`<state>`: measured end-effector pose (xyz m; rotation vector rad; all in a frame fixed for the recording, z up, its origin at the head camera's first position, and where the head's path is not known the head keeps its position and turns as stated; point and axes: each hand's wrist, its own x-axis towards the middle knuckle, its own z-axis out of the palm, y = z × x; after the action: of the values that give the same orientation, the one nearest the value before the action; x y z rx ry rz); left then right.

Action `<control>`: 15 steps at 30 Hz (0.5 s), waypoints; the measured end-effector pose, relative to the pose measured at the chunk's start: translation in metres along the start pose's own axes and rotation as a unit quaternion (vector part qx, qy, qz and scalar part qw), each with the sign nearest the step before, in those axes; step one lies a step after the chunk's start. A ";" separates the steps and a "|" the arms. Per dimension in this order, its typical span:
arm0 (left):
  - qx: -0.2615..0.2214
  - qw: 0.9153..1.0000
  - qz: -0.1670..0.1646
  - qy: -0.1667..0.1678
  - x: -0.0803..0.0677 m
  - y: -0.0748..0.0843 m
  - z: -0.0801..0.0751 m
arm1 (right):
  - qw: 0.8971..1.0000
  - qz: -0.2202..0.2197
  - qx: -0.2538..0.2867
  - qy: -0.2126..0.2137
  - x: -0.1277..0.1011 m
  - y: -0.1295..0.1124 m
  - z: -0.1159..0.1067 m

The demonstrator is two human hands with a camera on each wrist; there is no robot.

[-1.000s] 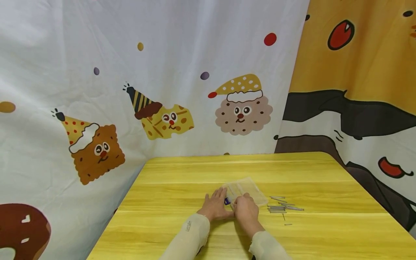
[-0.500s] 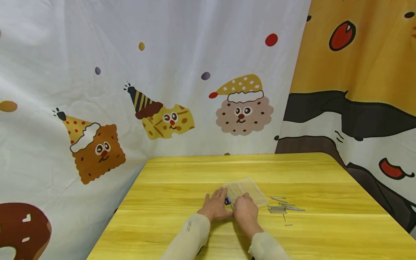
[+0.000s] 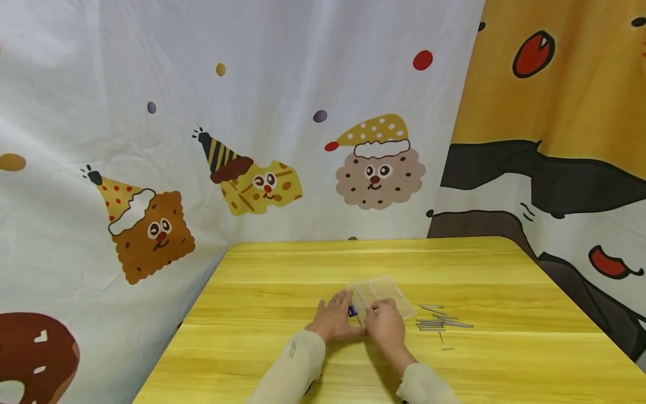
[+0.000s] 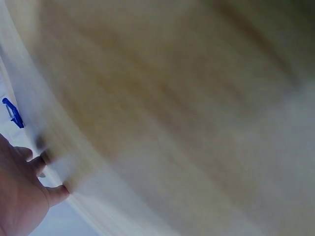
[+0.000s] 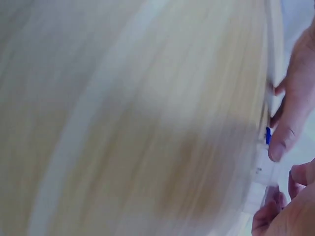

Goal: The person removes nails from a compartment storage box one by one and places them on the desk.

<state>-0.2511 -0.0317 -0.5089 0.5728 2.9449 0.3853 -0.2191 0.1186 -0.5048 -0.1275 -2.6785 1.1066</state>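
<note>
A clear plastic box [image 3: 395, 300] with a blue latch [image 3: 352, 311] lies on the table, its inside divided into compartments. My left hand [image 3: 333, 321], fingers spread, rests at the box's near left side beside the latch. Close by, my right hand [image 3: 386, 325] is over the box's near part with curled fingers. In the right wrist view a small grey piece [image 5: 270, 193] shows at the right fingertips; its kind is unclear. Several metal nails [image 3: 431, 323] lie in a loose pile to the right of the right hand.
The yellow wooden table [image 3: 272, 292] reaches back to a printed curtain [image 3: 282, 62]. A separate short nail [image 3: 448, 349] and a thin one lie nearer the front than the pile.
My right hand has shifted slightly up and to the right over the box. The left hand keeps its place, and the nail pile looks the same.
</note>
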 end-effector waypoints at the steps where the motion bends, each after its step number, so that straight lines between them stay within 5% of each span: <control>1: -0.005 1.000 0.000 0.000 0.000 0.000 0.000 | 1.000 0.000 0.018 -0.007 0.000 0.001 -0.002; 15: -0.020 1.000 0.000 -0.004 0.001 -0.002 0.001 | 0.981 -0.081 0.127 -0.121 0.008 0.028 -0.052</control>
<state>-0.2522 -0.0331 -0.5103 0.5670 2.9228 0.4403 -0.2135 0.1755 -0.4877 0.2834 -2.6587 1.4787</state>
